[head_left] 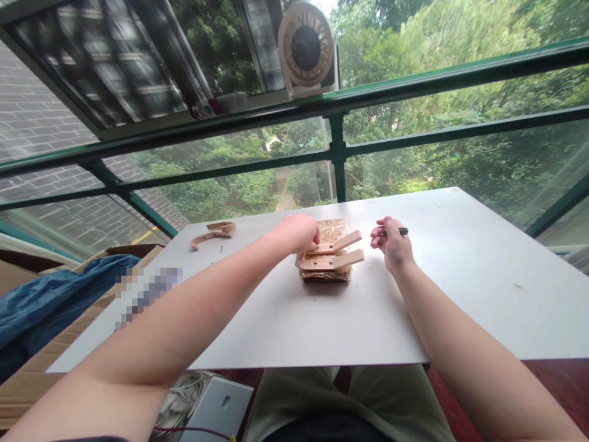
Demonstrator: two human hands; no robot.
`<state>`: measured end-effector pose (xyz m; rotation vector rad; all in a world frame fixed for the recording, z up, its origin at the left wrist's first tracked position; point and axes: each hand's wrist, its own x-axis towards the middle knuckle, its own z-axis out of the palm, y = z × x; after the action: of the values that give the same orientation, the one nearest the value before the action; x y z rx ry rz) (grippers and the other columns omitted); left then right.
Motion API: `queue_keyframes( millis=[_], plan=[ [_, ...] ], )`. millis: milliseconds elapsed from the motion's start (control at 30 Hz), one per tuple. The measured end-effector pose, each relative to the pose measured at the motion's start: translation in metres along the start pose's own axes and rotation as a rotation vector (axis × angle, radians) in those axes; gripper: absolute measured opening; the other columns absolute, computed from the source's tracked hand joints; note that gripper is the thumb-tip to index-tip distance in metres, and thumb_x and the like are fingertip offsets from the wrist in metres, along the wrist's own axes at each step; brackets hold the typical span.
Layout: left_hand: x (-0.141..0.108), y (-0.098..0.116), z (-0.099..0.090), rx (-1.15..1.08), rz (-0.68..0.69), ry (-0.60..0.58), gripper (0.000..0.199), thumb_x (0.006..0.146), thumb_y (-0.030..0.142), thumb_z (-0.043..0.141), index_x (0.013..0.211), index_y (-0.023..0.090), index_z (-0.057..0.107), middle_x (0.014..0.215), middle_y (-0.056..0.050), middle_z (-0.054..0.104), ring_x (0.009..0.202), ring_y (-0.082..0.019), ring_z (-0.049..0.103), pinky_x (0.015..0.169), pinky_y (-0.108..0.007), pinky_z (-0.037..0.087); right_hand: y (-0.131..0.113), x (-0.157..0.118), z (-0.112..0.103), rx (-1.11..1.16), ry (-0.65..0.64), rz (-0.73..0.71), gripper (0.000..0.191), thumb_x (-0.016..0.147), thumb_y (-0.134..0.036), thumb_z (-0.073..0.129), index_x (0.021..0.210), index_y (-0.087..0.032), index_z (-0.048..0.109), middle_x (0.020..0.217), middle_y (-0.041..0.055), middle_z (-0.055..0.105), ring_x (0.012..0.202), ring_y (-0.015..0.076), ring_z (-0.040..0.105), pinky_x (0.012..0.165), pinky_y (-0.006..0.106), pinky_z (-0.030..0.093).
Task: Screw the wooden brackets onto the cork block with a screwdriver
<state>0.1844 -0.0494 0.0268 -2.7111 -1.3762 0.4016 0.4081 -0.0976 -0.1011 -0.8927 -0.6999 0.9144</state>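
Observation:
A bent wooden piece with two arms [338,262] lies across a block wrapped in brown plastic [332,228]. Dark holes dot both arms. My left hand [301,233] is closed in a pinch, its fingertips down at the far arm beside a hole. Whatever sits between those fingers is too small or hidden to make out. To the right of the block, my right hand [393,242] hovers above the table with its fingers curled round a short black pen-like tool [402,231]. Only one end of that tool shows clearly.
Another curved wooden piece [215,233] lies on the white table [368,325] at the far left, with small dark bits [221,249] near it. A cardboard box with blue cloth [59,294] stands left. A round fan [306,49] sits behind the green railing [338,159].

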Motion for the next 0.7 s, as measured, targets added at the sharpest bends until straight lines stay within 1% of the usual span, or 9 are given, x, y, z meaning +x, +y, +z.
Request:
queue_keyframes(
  millis=[167,333,533,700],
  plan=[
    [-0.0003,0.0058,-0.0005,0.055,0.007,0.006,0.016,0.070,0.025,0.064,0.077,0.027,0.077,0.077,-0.001,0.074,0.070,-0.016,0.060,0.062,-0.026,0.038,-0.0009,-0.0008,0.0005,-0.001,-0.002,-0.001,0.034,0.085,-0.054,0.063,0.090,-0.021,0.055,0.063,-0.0018,0.063,0.045,0.0100,0.054,0.044,0.023,0.045],
    [-0.0012,0.0086,-0.0012,0.101,0.014,0.015,0.014,0.068,0.020,0.062,0.072,0.023,0.075,0.072,-0.004,0.072,0.067,-0.019,0.059,0.061,-0.028,0.037,-0.0007,-0.0008,0.0007,-0.001,-0.004,-0.005,0.034,0.086,-0.054,0.062,0.090,-0.021,0.055,0.062,-0.0021,0.062,0.044,0.0098,0.054,0.043,0.022,0.044],
    [-0.0014,0.0109,0.0014,0.126,0.009,0.009,0.011,0.066,0.017,0.060,0.064,0.020,0.070,0.066,-0.006,0.068,0.060,-0.019,0.057,0.055,-0.030,0.034,-0.0002,-0.0009,0.0004,-0.002,-0.007,-0.009,0.034,0.085,-0.054,0.063,0.091,-0.021,0.055,0.063,-0.0021,0.062,0.044,0.0094,0.054,0.044,0.022,0.045],
    [-0.0022,0.0089,0.0013,0.144,0.032,0.036,0.012,0.070,0.021,0.059,0.067,0.022,0.070,0.068,-0.004,0.069,0.065,-0.018,0.058,0.063,-0.030,0.037,-0.0011,-0.0014,0.0010,-0.007,-0.004,-0.007,0.036,0.085,-0.055,0.063,0.091,-0.021,0.055,0.063,-0.0022,0.062,0.044,0.0094,0.053,0.044,0.022,0.045]
  ],
)
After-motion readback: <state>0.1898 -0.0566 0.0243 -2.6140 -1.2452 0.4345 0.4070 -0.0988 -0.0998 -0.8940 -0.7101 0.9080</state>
